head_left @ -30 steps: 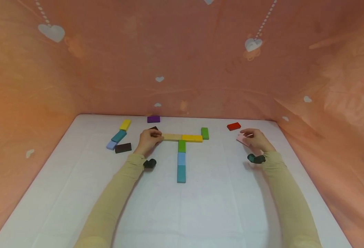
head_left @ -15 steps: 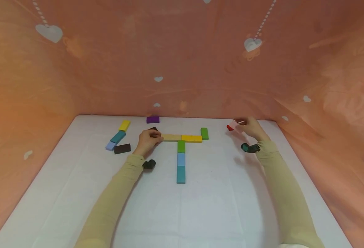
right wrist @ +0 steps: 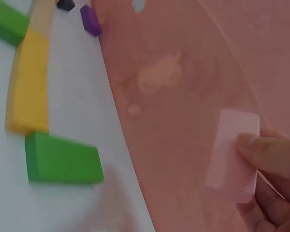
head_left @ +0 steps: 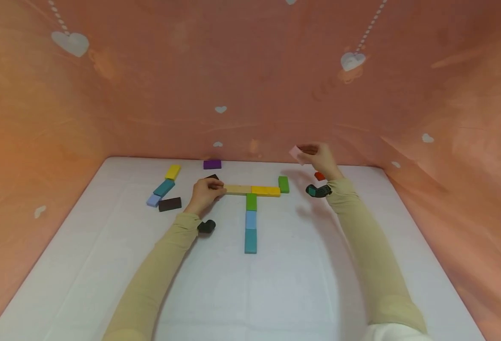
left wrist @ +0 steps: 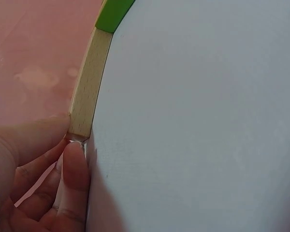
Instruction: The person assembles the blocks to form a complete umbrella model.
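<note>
In the head view, the left hand point(head_left: 203, 196) grips the left end of a plain wooden block point(head_left: 237, 190); the left wrist view shows the thumb and a fingertip at the end of that block point(left wrist: 89, 89). A yellow block point(head_left: 265, 191) continues the row to the right, with a green block point(head_left: 283, 184) at its far end. Below the row run a green block point(head_left: 251, 202), a light blue block point(head_left: 251, 219) and a teal block point(head_left: 250, 241). The right hand point(head_left: 320, 158) holds a pink block point(right wrist: 232, 154) in the air, above the table's back edge.
At the left lie a yellow block point(head_left: 173, 172), a teal block point(head_left: 164, 188), a light blue block point(head_left: 154, 200) and a dark block point(head_left: 170, 204). A purple block point(head_left: 212, 164) lies at the back; another dark block point(head_left: 213, 176) is behind the left hand. A red block point(head_left: 320, 175) is partly hidden by the right arm.
The right hand has lifted the pink block from the table's right side and carried it left, past the red block. The left hand has stayed at the wooden block.
</note>
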Demonstrator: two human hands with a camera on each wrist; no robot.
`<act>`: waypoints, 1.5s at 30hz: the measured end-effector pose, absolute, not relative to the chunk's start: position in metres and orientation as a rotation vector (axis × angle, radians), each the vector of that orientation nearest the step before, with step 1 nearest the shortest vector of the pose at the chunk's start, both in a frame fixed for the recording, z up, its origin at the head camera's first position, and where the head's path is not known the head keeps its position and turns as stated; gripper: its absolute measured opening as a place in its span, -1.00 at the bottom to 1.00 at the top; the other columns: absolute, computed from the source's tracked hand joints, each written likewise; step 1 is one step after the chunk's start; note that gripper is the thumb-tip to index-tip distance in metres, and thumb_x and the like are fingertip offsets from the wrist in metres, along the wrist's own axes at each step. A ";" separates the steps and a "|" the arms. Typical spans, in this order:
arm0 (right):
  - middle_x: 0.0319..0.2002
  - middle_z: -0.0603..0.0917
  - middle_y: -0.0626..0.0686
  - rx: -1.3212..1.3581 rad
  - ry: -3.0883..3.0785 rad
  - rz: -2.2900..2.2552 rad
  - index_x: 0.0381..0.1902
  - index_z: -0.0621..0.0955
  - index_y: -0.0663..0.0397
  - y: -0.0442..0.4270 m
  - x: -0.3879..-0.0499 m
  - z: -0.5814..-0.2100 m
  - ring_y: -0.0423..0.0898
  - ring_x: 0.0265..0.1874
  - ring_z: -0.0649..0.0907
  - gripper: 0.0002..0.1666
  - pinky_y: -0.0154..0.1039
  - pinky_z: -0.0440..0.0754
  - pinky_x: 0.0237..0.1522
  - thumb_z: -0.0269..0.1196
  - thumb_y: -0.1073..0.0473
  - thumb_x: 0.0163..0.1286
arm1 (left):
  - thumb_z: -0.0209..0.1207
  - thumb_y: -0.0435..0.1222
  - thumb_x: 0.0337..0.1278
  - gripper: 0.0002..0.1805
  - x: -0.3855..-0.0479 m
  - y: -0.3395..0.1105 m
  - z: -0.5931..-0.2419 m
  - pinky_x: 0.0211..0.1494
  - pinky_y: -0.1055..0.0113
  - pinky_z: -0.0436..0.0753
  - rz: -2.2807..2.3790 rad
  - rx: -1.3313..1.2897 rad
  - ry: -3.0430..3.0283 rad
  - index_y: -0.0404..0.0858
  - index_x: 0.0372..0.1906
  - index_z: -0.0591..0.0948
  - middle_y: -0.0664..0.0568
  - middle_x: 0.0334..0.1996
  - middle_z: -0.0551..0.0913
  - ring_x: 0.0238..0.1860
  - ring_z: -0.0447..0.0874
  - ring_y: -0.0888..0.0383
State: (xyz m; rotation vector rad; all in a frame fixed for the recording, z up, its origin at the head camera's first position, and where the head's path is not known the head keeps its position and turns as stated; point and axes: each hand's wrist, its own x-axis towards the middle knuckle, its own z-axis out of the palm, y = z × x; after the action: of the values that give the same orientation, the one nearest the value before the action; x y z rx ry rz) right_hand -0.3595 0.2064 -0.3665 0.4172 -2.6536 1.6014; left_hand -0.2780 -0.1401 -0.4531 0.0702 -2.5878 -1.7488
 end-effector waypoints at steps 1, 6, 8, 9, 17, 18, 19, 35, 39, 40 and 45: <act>0.09 0.57 0.22 0.428 -2.650 1.612 0.12 0.58 0.23 0.202 -0.361 -0.367 0.08 0.06 0.56 -0.58 -0.04 0.53 0.08 0.29 0.29 0.30 | 0.31 -0.39 0.08 -0.76 -0.278 -0.140 -0.453 -0.44 0.49 0.57 -1.748 0.070 -2.583 -0.42 -0.14 0.65 -0.17 -0.30 0.67 -0.51 0.55 0.23; 0.08 0.58 0.20 0.478 -2.624 1.670 0.12 0.58 0.22 0.185 -0.368 -0.374 0.08 0.03 0.57 -0.58 -0.07 0.54 0.06 0.29 0.27 0.30 | 0.30 -0.42 0.08 -0.77 -0.276 -0.139 -0.452 -0.43 0.49 0.58 -1.764 0.054 -2.566 -0.45 -0.14 0.64 -0.19 -0.30 0.66 -0.52 0.55 0.24; 0.06 0.59 0.19 0.480 -2.609 1.692 0.11 0.59 0.21 0.180 -0.371 -0.378 0.08 0.02 0.57 -0.58 -0.07 0.55 0.05 0.30 0.27 0.29 | 0.30 -0.42 0.08 -0.77 -0.276 -0.138 -0.452 -0.43 0.48 0.58 -1.773 0.055 -2.560 -0.44 -0.14 0.64 -0.18 -0.31 0.65 -0.51 0.55 0.23; 0.05 0.60 0.18 0.478 -2.601 1.707 0.10 0.60 0.20 0.177 -0.372 -0.381 0.08 0.01 0.57 -0.59 -0.07 0.55 0.05 0.30 0.27 0.29 | 0.30 -0.42 0.08 -0.77 -0.276 -0.138 -0.452 -0.43 0.48 0.58 -1.776 0.058 -2.559 -0.44 -0.14 0.64 -0.18 -0.31 0.65 -0.51 0.55 0.23; -0.06 0.64 0.14 0.481 -2.521 1.901 -0.01 0.65 0.20 0.163 -0.377 -0.407 0.06 -0.02 0.54 -0.69 -0.12 0.55 0.04 0.30 0.25 0.29 | 0.31 -0.39 0.08 -0.77 -0.276 -0.137 -0.454 -0.42 0.49 0.57 -1.771 0.088 -2.574 -0.41 -0.14 0.65 -0.16 -0.29 0.65 -0.49 0.55 0.21; -0.05 0.64 0.14 0.472 -2.527 1.908 -0.01 0.65 0.21 0.162 -0.377 -0.409 0.05 -0.02 0.54 -0.69 -0.14 0.55 0.04 0.30 0.25 0.29 | 0.30 -0.39 0.09 -0.77 -0.276 -0.137 -0.455 -0.42 0.48 0.57 -1.769 0.091 -2.577 -0.41 -0.14 0.65 -0.16 -0.29 0.66 -0.48 0.55 0.21; -0.05 0.64 0.15 0.437 -2.556 1.879 -0.01 0.64 0.22 0.158 -0.374 -0.407 0.07 -0.03 0.54 -0.70 -0.12 0.55 0.05 0.28 0.25 0.31 | 0.30 -0.39 0.09 -0.77 -0.276 -0.137 -0.455 -0.42 0.48 0.57 -1.767 0.093 -2.581 -0.40 -0.14 0.65 -0.16 -0.29 0.66 -0.48 0.55 0.20; 0.07 0.54 0.11 0.120 -2.706 1.967 0.10 0.58 0.15 0.146 -0.380 -0.423 0.08 0.07 0.44 -0.63 -0.12 0.49 0.12 0.24 0.32 0.33 | 0.31 -0.37 0.09 -0.77 -0.277 -0.137 -0.454 -0.40 0.48 0.56 -1.758 0.122 -2.596 -0.38 -0.15 0.65 -0.13 -0.29 0.65 -0.46 0.55 0.20; 0.07 0.54 0.10 0.087 -2.733 1.971 0.13 0.56 0.13 0.144 -0.381 -0.423 0.07 0.06 0.44 -0.61 -0.11 0.47 0.14 0.24 0.31 0.34 | 0.31 -0.37 0.09 -0.77 -0.278 -0.137 -0.455 -0.41 0.48 0.56 -1.746 0.126 -2.600 -0.38 -0.15 0.66 -0.13 -0.29 0.66 -0.47 0.55 0.19; 0.08 0.53 0.11 0.092 -2.740 1.965 0.14 0.56 0.14 0.144 -0.381 -0.423 0.07 0.07 0.44 -0.60 -0.11 0.47 0.15 0.24 0.31 0.34 | 0.32 -0.37 0.09 -0.78 -0.279 -0.138 -0.456 -0.41 0.48 0.56 -1.744 0.129 -2.599 -0.37 -0.15 0.66 -0.13 -0.30 0.66 -0.47 0.55 0.19; 0.15 0.47 0.12 0.042 -2.671 2.083 0.20 0.48 0.16 0.138 -0.368 -0.416 0.07 0.14 0.36 -0.55 -0.15 0.40 0.21 0.20 0.33 0.36 | 0.32 -0.37 0.08 -0.78 -0.280 -0.138 -0.457 -0.42 0.47 0.56 -1.731 0.116 -2.600 -0.37 -0.16 0.66 -0.12 -0.31 0.66 -0.48 0.55 0.20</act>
State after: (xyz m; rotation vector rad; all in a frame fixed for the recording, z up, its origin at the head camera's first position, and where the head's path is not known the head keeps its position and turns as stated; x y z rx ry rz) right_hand -0.3678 0.1385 -0.4163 0.0417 -2.6706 2.0827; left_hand -0.2799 -0.1378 -0.4568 0.1156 -2.5997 -1.7313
